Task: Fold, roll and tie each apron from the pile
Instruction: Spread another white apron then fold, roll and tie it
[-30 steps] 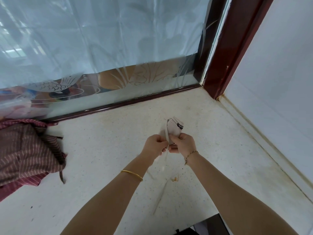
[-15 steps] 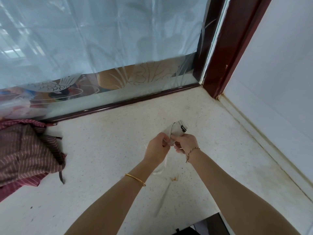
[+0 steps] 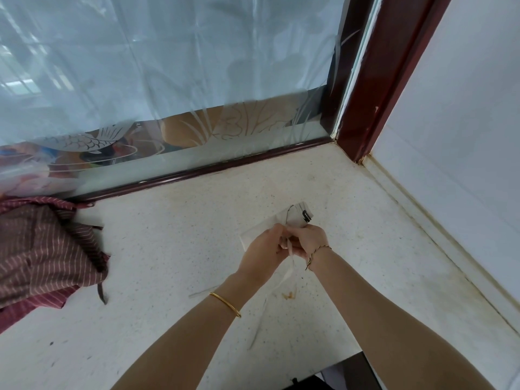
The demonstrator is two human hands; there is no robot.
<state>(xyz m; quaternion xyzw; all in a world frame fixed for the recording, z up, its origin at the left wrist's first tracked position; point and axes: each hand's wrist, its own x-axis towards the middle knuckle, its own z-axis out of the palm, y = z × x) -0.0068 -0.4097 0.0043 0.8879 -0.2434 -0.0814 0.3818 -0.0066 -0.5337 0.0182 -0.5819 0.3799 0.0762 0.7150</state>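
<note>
The hands meet above the middle of the desk (image 3: 174, 249), knuckles nearly touching: the left hand (image 3: 263, 249) has its fingers curled in and pinches the near edge of a small pale packet (image 3: 295, 218), and the right hand (image 3: 308, 239) curls round the same packet from the other side, thumb and fingers closed on it. The packet sticks up past the fingers, whitish with a short black mark near its top corner; what it is made of cannot be told. A thin pale strip (image 3: 288, 273) hangs down from between the hands towards the desk and trails over its surface. A gold bangle (image 3: 226, 304) sits on the left wrist and a twisted bracelet (image 3: 316, 256) on the right. Just below the hands a small orange-brown scrap (image 3: 289, 295) lies on the speckled white desk. Well apart, at the left edge, a heap of maroon striped aprons (image 3: 42, 249) rests on the desk, with one dark tie (image 3: 101, 294) hanging out of it. Behind the desk stands a frosted glass pane (image 3: 168, 80) in a dark red frame (image 3: 374, 80), and a white wall (image 3: 464, 122) runs along the right.
</note>
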